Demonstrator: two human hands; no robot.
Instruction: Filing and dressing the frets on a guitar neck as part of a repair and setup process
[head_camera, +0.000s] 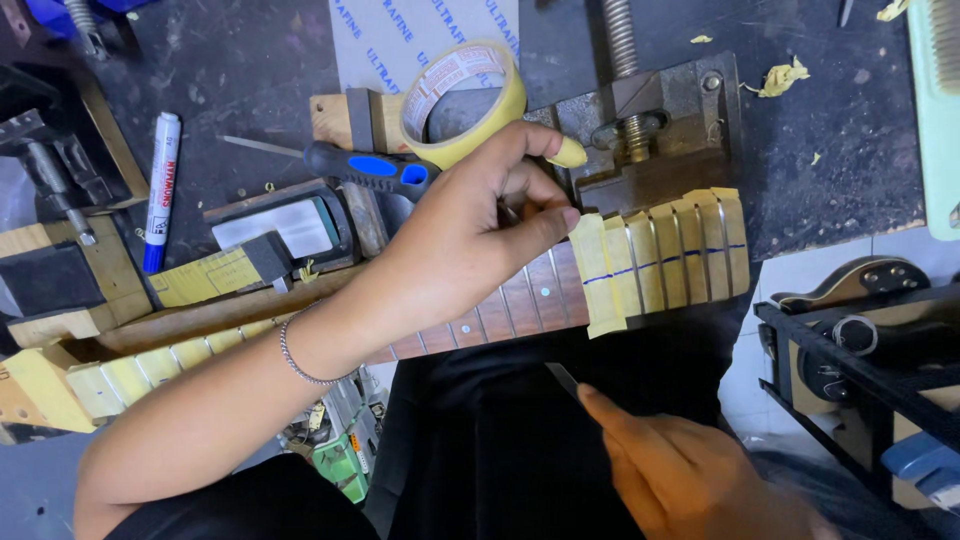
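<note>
A guitar neck (520, 300) lies across the bench, its frets showing between strips of yellow masking tape (670, 255) that carry a blue line. My left hand (470, 230) reaches over the neck, thumb and fingertips pressing the edge of one tape strip (598, 275). A masking tape roll (462, 98) hangs around that hand's index finger. Below the neck, my right hand (690, 470) pinches a small dark blade (562, 380), its tip pointing up toward the taped frets. More taped frets (150, 365) show at the neck's left end.
A metal vise with a threaded screw (640, 120) clamps the neck from behind. A blue-and-black handled tool (370, 170), a marker pen (160, 190) and a sheet of sandpaper (390, 40) lie on the dark bench. A black rack with a guitar body (860, 290) stands at right.
</note>
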